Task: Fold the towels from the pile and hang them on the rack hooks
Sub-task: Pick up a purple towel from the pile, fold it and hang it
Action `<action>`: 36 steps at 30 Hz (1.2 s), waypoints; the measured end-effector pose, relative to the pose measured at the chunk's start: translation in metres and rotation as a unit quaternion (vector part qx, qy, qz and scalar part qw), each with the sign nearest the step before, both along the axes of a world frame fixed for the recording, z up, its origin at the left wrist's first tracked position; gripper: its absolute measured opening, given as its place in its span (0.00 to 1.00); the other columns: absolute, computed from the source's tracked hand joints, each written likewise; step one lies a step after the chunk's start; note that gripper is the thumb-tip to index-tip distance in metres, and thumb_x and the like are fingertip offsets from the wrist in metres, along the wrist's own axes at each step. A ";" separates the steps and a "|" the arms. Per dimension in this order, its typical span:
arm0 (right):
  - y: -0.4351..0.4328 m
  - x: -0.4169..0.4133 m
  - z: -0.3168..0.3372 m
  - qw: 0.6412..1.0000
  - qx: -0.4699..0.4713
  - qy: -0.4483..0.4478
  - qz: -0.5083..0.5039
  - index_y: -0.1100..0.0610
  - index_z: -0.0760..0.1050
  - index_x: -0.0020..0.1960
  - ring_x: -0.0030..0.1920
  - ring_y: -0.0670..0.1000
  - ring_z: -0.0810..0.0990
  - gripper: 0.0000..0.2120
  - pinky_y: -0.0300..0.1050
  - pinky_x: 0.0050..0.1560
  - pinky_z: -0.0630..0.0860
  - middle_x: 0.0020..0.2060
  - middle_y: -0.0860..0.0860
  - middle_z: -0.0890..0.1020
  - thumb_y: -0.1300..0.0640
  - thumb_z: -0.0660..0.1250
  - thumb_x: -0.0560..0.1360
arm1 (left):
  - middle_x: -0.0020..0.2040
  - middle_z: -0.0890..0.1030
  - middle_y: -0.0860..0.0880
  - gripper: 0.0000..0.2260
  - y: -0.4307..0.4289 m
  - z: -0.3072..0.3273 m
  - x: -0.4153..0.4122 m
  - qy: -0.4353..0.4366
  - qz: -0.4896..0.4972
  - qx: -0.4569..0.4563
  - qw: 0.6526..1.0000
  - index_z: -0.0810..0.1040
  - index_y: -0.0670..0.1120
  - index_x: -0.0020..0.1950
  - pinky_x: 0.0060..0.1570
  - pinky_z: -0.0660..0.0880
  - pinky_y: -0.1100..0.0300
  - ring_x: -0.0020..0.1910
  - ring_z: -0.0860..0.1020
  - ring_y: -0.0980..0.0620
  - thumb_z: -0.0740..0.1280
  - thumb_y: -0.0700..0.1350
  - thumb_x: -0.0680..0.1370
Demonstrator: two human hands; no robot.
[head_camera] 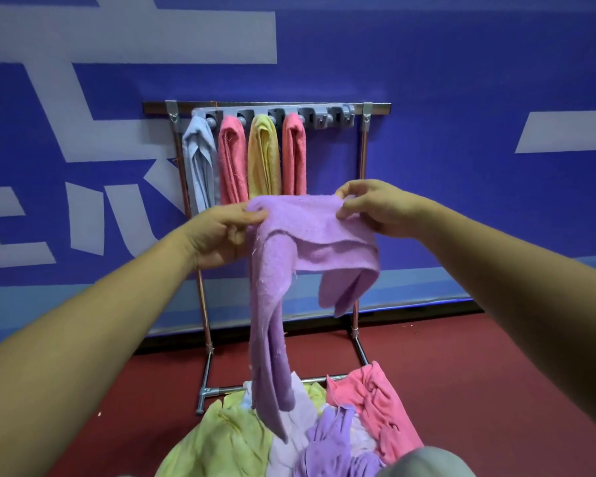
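Before the rack (265, 106), left hand (221, 232) and right hand (375, 208) pinch a towel (307, 235) by its top edge; it hangs long, right hand nearer free hooks (319, 121).

Even, bright indoor light; soft focus, wide-angle edge distortion.

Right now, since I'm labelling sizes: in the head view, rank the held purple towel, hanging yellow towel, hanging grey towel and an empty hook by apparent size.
1. purple towel: largest, but it is nearest the camera.
2-3. yellow towel and grey towel: look alike, unranked.
4. empty hook: smallest.
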State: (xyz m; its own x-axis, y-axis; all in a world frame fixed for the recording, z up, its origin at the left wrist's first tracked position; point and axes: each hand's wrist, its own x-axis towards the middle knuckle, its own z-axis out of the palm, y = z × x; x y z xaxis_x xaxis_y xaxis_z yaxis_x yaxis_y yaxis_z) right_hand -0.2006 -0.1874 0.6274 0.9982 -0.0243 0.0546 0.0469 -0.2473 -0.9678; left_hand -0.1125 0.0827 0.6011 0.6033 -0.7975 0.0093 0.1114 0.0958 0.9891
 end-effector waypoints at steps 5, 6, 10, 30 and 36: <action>0.022 -0.004 -0.004 0.981 0.015 0.064 0.182 0.53 0.80 0.54 0.44 0.51 0.81 0.10 0.45 0.47 0.76 0.45 0.51 0.84 0.50 0.63 0.80 | 0.45 0.82 0.45 0.15 -0.020 0.028 -0.008 -0.041 -0.047 -0.011 0.998 0.76 0.40 0.61 0.47 0.78 0.58 0.42 0.80 0.49 0.65 0.38 0.74; 0.026 -0.001 -0.007 0.982 0.011 0.057 0.178 0.53 0.80 0.53 0.45 0.51 0.81 0.10 0.47 0.51 0.74 0.45 0.51 0.83 0.49 0.65 0.79 | 0.49 0.81 0.43 0.16 -0.022 0.031 -0.009 -0.039 -0.060 -0.007 0.997 0.76 0.40 0.61 0.49 0.79 0.56 0.45 0.80 0.47 0.65 0.38 0.74; 0.029 0.004 -0.002 0.990 0.038 0.015 0.134 0.62 0.80 0.51 0.42 0.53 0.81 0.06 0.45 0.48 0.79 0.44 0.56 0.84 0.59 0.69 0.78 | 0.56 0.79 0.41 0.21 -0.020 0.033 0.001 -0.056 -0.081 0.055 0.994 0.75 0.41 0.69 0.50 0.80 0.57 0.49 0.80 0.46 0.64 0.38 0.75; 0.000 0.003 0.007 0.985 -0.144 0.043 0.090 0.63 0.82 0.51 0.52 0.59 0.83 0.18 0.59 0.59 0.78 0.53 0.63 0.84 0.53 0.79 0.69 | 0.53 0.84 0.42 0.21 -0.023 0.026 0.002 -0.326 0.021 0.257 0.909 0.81 0.42 0.55 0.64 0.73 0.41 0.56 0.81 0.41 0.78 0.53 0.69; -0.008 -0.002 0.017 0.984 -0.170 -0.047 0.028 0.56 0.80 0.40 0.38 0.48 0.79 0.06 0.46 0.42 0.76 0.35 0.51 0.81 0.58 0.76 0.73 | 0.57 0.83 0.42 0.15 -0.022 0.018 -0.007 -0.203 -0.076 0.276 0.937 0.78 0.37 0.61 0.55 0.79 0.55 0.54 0.82 0.45 0.69 0.42 0.77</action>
